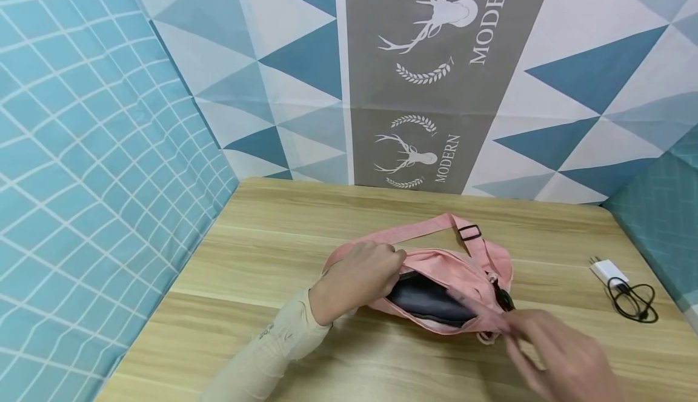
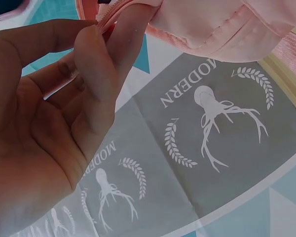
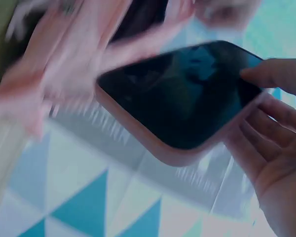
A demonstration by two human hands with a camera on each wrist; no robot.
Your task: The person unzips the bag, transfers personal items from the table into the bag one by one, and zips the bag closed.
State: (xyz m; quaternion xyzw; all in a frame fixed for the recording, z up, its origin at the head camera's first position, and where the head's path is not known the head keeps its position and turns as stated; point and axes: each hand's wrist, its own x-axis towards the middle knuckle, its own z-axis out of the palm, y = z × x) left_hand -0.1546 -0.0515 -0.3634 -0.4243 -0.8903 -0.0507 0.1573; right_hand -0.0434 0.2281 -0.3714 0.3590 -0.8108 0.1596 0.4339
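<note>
A pink waist bag (image 1: 452, 262) lies on the table with its zipped mouth spread open, showing a dark lining (image 1: 431, 299). My left hand (image 1: 365, 278) pinches the zipper edge at the bag's left end; the left wrist view shows thumb and fingers on the zipper tape (image 2: 111, 15). In my right hand (image 1: 561, 347) is a smartphone (image 3: 182, 98) with a dark screen and a pinkish case. The thumb rests on its screen side, the fingers beneath. In the head view the phone is blurred, beside the right end of the bag's opening.
A white plug-in charger (image 1: 608, 271) lies at the table's right, next to a coiled black cable (image 1: 632, 302). The bag's strap (image 1: 403, 230) with a black buckle (image 1: 469, 232) loops behind it. Patterned cloth walls (image 1: 294, 56) stand behind and beside the wooden table (image 1: 262, 238).
</note>
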